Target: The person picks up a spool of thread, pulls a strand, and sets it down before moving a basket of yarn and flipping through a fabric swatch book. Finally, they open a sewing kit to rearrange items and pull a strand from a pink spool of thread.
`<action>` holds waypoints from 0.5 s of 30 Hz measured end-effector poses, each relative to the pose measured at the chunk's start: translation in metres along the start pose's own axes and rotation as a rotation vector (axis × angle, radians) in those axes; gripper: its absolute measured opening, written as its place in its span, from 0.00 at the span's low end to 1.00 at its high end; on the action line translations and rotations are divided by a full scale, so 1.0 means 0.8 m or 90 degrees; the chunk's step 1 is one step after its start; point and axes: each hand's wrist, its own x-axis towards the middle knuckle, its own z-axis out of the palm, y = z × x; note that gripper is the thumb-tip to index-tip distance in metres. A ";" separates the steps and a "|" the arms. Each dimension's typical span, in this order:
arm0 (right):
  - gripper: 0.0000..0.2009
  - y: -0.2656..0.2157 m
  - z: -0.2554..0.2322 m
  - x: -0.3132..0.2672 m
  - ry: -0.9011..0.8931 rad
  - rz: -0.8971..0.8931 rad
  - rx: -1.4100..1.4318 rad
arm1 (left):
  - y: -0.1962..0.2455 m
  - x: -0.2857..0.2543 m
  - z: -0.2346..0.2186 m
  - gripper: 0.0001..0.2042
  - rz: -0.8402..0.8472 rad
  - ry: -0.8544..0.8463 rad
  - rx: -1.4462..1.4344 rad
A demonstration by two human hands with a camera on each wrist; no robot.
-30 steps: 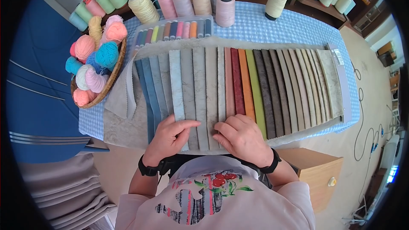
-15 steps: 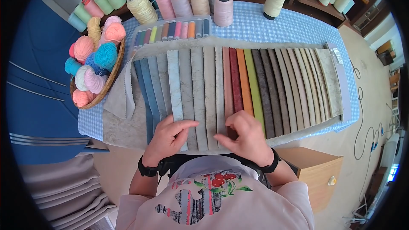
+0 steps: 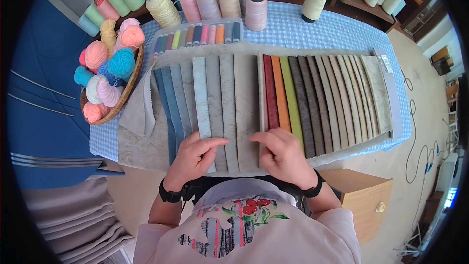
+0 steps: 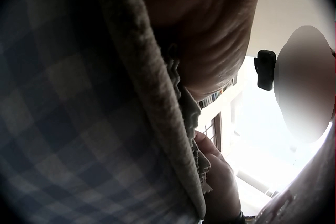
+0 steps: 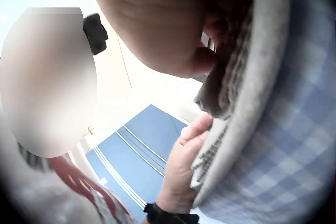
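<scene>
While a wicker basket [image 3: 133,84] of yarn balls [image 3: 96,55] sits at the left, the fabric swatches [image 3: 227,93] fan across the middle of the table to its right. The left hand [image 3: 188,160] rests on the near ends of some blue and grey ones, forefinger pointing right, not visibly pinching anything. Farther right, a broad taupe swatch [image 3: 247,95] lies exposed; the right hand [image 3: 284,159] reaches an outstretched forefinger over its right side, and whether the thumb clasps an edge is hidden, so I cannot tell. Parting the strips probably goes best with the left hand pressing lightly and the right taking one edge at a time, without creasing corners. At the right end, a small label [image 3: 388,64] carries marks too small to read; no brand is legible.
</scene>
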 end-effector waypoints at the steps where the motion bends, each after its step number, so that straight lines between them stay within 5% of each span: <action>1: 0.16 0.003 -0.006 -0.002 0.001 0.030 0.075 | -0.003 0.000 0.000 0.15 0.023 0.007 0.001; 9: 0.10 0.016 -0.056 -0.034 0.113 0.193 0.079 | -0.009 -0.002 -0.002 0.14 0.031 -0.010 0.027; 15: 0.10 0.033 -0.062 -0.041 0.188 0.325 0.407 | -0.008 -0.003 0.000 0.15 0.015 -0.005 0.014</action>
